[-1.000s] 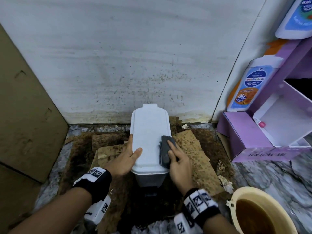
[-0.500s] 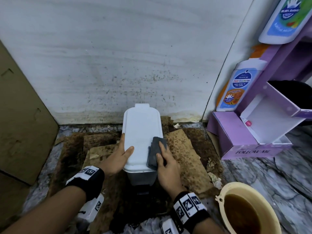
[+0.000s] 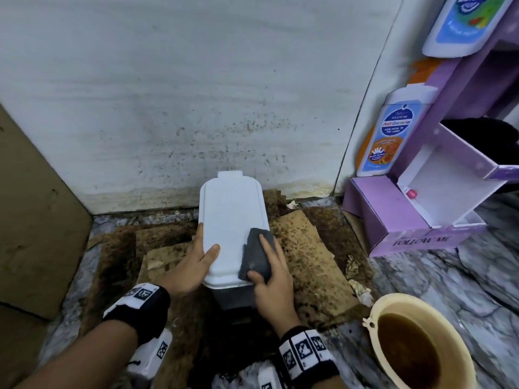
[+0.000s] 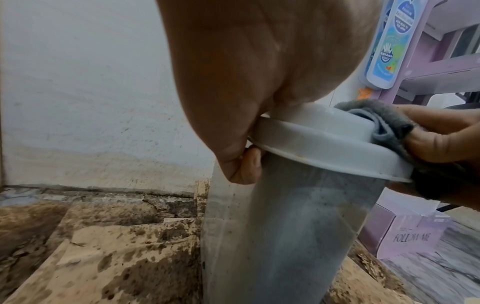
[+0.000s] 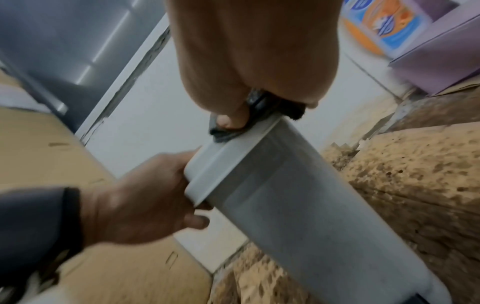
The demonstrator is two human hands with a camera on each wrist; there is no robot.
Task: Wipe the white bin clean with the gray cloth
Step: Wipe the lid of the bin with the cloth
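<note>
head view: the white bin [image 3: 231,217] stands upright on stained cardboard [image 3: 306,256] against the wall. the left hand [image 3: 191,265] grips the lid's left edge, thumb on top, fingers curled beneath. the right hand [image 3: 271,279] presses the gray cloth [image 3: 257,258] onto the lid's right front corner, thumb and fingers pinching it.

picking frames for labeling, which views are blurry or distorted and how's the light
Head view: sharp, wide-angle bend in the wall edges, dim even light, no glare on the white bin. Left wrist view: mostly sharp, left hand looms huge, gray cloth clear. Right wrist view: tilted, motion-blurred, especially the purple box.
</note>
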